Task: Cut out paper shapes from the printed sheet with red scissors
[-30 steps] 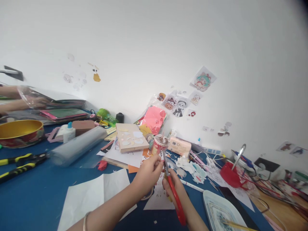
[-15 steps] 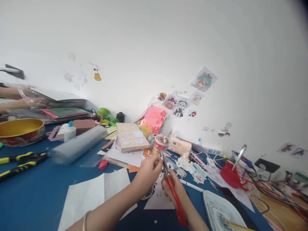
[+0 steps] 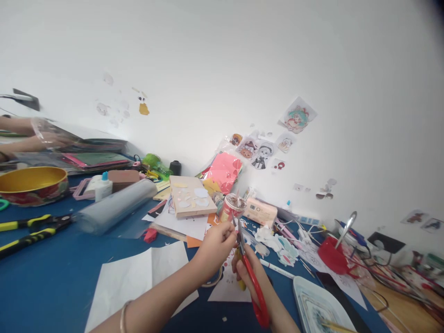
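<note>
– So, head view: what's in our right hand (image 3: pixel 261 273)?
– It has red-handled scissors (image 3: pixel 255 284), fingers wrapped round the handles. Blades slightly apart, tips up, overlapping the red cup (image 3: pixel 229 213) from our angle.
– And our left hand (image 3: pixel 215 240)?
– Fingertips pinched together right beside the blades. Whatever they pinch is too small for us to make out.
– Around them?
– Printed sheet (image 3: pixel 229 291) below, on the blue table (image 3: pixel 45 286). White paper (image 3: pixel 126 277) to our left, pale tray (image 3: pixel 310 287) to our right. Far left, a co-worker's hand (image 3: pixel 53 139) at clear plastic (image 3: pixel 40 131).
</note>
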`<state>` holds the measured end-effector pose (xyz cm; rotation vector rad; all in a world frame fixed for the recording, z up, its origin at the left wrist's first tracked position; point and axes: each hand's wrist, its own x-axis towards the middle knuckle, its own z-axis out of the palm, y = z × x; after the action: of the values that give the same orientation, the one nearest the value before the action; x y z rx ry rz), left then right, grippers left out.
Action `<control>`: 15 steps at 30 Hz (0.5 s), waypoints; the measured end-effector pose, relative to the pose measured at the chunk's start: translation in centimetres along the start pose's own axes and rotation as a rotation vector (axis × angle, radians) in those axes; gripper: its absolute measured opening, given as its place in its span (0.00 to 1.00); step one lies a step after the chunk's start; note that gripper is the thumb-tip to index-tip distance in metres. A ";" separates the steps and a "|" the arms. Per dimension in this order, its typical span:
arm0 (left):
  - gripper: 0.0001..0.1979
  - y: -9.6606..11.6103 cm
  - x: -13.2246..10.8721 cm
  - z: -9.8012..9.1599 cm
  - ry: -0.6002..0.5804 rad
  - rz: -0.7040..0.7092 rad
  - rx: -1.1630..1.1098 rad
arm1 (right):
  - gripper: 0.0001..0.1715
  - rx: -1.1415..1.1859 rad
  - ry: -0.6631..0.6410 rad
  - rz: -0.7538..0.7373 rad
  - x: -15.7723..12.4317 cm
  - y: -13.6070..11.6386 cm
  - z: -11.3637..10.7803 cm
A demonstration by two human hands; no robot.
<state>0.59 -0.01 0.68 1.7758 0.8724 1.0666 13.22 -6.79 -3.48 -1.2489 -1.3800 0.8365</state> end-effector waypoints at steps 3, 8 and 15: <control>0.10 -0.3 0.1 0.1 0.000 0.001 -0.014 | 0.14 0.006 -0.018 0.006 0.0 0.0 0.0; 0.10 -0.8 0.1 0.4 -0.003 -0.004 -0.066 | 0.19 0.021 -0.032 -0.020 0.6 0.6 0.4; 0.08 -0.8 0.1 0.5 0.011 -0.013 -0.022 | 0.28 0.015 0.021 -0.056 1.3 2.1 0.7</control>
<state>0.97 0.26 -0.09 1.7451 0.8747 1.0751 13.17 -5.00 -5.26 -1.1990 -1.3837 0.7913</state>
